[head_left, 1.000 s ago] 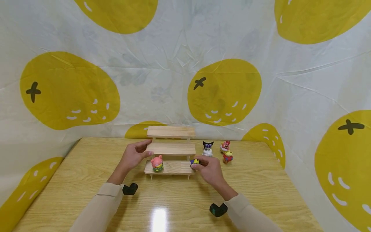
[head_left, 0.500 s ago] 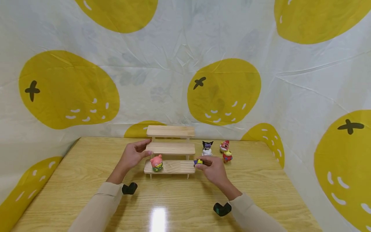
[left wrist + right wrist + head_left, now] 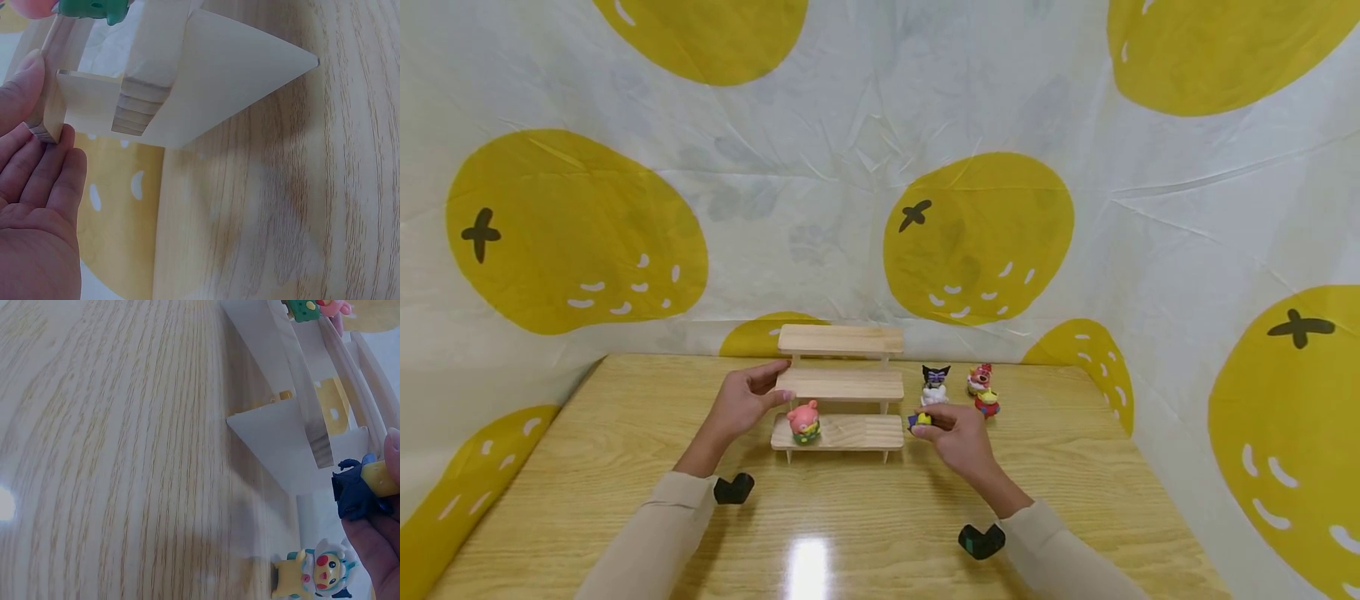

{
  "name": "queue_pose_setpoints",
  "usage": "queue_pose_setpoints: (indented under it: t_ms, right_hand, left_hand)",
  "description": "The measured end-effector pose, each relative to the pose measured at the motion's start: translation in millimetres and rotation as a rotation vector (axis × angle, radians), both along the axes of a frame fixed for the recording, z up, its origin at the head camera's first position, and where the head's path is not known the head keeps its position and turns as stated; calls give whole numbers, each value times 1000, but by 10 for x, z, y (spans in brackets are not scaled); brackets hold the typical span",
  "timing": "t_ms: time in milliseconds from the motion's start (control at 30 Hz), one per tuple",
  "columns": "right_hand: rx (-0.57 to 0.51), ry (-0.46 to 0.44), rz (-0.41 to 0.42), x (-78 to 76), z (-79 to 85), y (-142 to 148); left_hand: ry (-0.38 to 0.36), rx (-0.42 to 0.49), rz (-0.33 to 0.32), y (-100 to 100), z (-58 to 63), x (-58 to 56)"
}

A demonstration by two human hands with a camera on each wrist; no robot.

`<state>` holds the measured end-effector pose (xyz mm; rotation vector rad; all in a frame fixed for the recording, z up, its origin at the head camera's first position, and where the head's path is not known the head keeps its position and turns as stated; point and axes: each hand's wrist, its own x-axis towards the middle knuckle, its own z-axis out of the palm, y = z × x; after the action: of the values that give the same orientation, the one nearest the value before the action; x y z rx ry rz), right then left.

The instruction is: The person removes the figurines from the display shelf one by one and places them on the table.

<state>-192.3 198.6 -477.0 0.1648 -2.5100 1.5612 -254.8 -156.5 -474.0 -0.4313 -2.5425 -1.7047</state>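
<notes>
A three-tier wooden display stand stands toward the back of the table. My left hand grips the left end of its middle tier; in the left wrist view the thumb lies on one face of the board, fingers on the other. My right hand pinches a small blue-and-yellow figurine just off the right end of the bottom tier. The right wrist view shows the figurine's dark blue part pointing away from the fingers. On the bottom tier's left side sits a pink figurine with a green lower body.
Right of the stand, several figurines stand on the table: a black-eared one, a white one before it, a red-and-pink one and a red-and-yellow one. A fruit-printed cloth hangs behind.
My right hand has moved right with the blue-and-yellow figurine, from over the bottom tier's right end to beyond it. The left hand keeps its grip on the stand.
</notes>
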Motion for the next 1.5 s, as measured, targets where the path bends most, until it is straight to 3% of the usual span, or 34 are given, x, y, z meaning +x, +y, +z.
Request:
queue_pose_setpoints:
  t_ms: [967,1500]
  right_hand:
    - [76,46,1,-42,-128,275]
    - [110,33,-17,-114,-197,434]
  left_hand:
    - [8,6,14,-14,-47,4]
    - [-2,3,15,6,-1,5]
